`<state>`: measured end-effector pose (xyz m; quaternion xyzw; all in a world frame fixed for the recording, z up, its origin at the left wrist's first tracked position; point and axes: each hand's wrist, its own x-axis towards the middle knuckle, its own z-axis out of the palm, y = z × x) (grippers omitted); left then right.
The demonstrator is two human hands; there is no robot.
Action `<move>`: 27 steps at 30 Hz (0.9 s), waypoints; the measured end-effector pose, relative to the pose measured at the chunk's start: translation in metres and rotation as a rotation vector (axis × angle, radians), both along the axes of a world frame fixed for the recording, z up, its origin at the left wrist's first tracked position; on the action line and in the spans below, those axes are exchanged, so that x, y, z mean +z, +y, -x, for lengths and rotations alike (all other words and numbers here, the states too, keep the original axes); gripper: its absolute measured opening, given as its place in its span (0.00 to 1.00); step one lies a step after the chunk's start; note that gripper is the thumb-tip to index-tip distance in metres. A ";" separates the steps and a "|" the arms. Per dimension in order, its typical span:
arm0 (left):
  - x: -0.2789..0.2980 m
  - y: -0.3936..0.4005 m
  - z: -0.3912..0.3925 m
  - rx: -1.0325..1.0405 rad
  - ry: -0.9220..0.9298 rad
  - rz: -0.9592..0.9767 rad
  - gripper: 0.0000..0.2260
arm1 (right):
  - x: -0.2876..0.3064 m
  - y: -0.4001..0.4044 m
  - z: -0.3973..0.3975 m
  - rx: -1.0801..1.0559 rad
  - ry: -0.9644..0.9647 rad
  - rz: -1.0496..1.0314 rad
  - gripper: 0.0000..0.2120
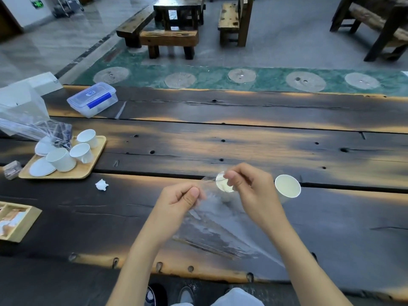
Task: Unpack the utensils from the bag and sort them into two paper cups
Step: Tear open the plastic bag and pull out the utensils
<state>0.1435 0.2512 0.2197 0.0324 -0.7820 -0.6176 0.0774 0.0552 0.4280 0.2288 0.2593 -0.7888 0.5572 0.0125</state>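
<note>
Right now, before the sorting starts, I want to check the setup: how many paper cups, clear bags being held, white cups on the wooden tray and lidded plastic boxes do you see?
paper cups: 2
clear bag, held: 1
white cups on the wooden tray: 3
lidded plastic box: 1
Total: 7

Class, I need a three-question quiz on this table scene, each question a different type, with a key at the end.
1. True or false: both hands pinch the clear bag.
2. Which paper cup is partly hidden by a hand: A) the left cup, or B) the right cup?
3. Fill in: the white ceramic cups sit on a wooden ____.

Key:
1. True: the left hand and right hand each grip the bag's top edge.
2. A
3. tray
</note>
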 end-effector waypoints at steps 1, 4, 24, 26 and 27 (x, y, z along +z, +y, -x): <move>0.001 -0.002 -0.001 -0.015 0.000 0.009 0.13 | 0.004 0.000 0.000 -0.003 -0.063 0.030 0.12; 0.007 -0.003 0.000 -0.033 0.032 -0.007 0.15 | 0.012 -0.003 -0.004 0.101 -0.208 0.056 0.07; -0.044 -0.043 0.003 0.699 -0.019 -0.250 0.14 | 0.061 -0.018 0.005 0.438 -0.788 0.115 0.06; -0.069 -0.029 -0.004 0.925 -0.149 -0.366 0.13 | 0.065 -0.021 0.005 0.403 -0.856 0.170 0.04; -0.081 -0.022 -0.008 0.977 -0.208 -0.390 0.12 | 0.066 -0.022 0.005 0.387 -0.883 0.192 0.04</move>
